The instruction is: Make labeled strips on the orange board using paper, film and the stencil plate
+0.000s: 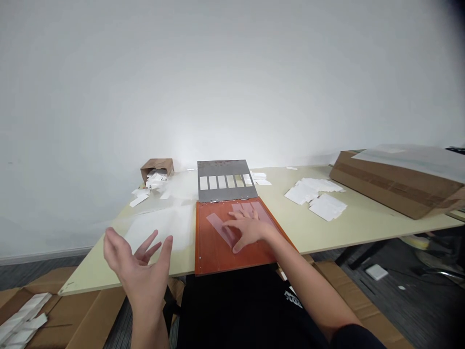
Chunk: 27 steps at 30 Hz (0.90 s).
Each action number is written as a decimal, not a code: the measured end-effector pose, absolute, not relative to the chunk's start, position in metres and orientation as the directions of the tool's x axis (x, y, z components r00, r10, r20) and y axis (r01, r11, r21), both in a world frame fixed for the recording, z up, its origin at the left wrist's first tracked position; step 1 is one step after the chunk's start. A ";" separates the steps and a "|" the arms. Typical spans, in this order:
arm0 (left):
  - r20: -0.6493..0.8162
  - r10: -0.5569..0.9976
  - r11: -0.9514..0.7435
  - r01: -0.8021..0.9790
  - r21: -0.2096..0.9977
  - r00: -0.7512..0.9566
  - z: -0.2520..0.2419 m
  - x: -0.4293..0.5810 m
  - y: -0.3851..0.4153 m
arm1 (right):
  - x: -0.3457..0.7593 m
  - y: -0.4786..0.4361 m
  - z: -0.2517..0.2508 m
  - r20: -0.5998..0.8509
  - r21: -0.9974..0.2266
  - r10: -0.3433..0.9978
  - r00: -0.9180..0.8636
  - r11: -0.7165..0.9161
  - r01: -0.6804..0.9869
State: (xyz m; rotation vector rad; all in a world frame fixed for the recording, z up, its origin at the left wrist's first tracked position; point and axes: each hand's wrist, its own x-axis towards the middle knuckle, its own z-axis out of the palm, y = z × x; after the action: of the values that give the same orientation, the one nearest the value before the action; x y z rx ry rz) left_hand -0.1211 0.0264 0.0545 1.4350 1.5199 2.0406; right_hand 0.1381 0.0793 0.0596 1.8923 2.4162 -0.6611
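A reddish-brown board (212, 254) lies at the table's front edge, hinged at its far side to a grey metal plate (221, 168) with a row of rectangular slots. Several translucent strips rest on the board; one strip (217, 224) lies slanted on its left half. My right hand (249, 228) is over the board with fingers spread, beside that strip; whether the fingertips touch it I cannot tell. Raised left of the board, my left hand (140, 259) has its fingers apart and holds nothing. Beyond it, a clear or white sheet (160, 228) lies on the table.
A small cardboard box (162, 164) with white pieces sits back left. White paper pieces (327, 207) lie right of the board. A long carton (392, 186) stands at the right. Below left is an open carton (83, 315) with white strips. The wall is behind the table.
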 end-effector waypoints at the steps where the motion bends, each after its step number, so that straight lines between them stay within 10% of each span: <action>1: 0.584 0.655 -0.459 0.361 0.812 -0.480 0.057 -0.119 0.026 | 0.136 0.075 0.058 -0.254 -0.318 0.932 -0.258 0.171 0.933; 27: 0.648 0.648 -0.519 0.391 0.761 -0.401 0.044 -0.127 0.041 | 0.099 0.035 0.023 0.095 -0.200 0.994 0.061 -0.041 0.979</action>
State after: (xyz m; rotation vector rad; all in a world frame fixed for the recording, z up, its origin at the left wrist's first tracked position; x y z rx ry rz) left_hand -0.1271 0.0410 0.0439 1.5994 1.4287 2.0308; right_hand 0.0986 0.0346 0.0227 2.4303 2.3076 -0.1168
